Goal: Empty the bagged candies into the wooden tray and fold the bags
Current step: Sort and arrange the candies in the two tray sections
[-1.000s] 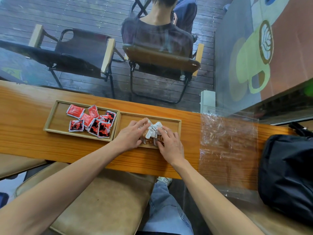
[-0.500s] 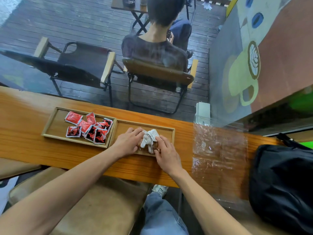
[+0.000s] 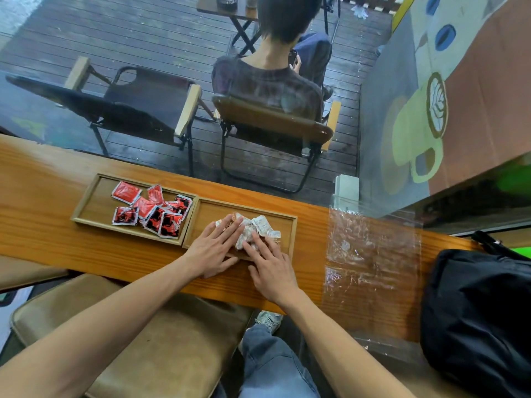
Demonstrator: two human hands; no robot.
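Candies (image 3: 254, 229) heaped mid-frame in right tray (image 3: 288, 225), just beyond both hands. Left hand (image 3: 214, 249) and right hand (image 3: 271, 268) flat, fingers spread, gripping nothing. Bags (image 3: 370, 254) right of frame, nearer right hand.

Left hand (image 3: 216, 246) and right hand (image 3: 272, 268) laid flat, fingers spread, on white-wrapped candies (image 3: 256, 228) in right wooden tray (image 3: 291, 228). Red packets (image 3: 152, 209) heaped in left tray (image 3: 86, 203). Clear bags (image 3: 370, 257) spread flat on counter (image 3: 37, 214).

No readable text in view.
The red candy packets (image 3: 155, 209) carry black print and the white packets (image 3: 260, 226) faint marks, both too small and blurred to make out.
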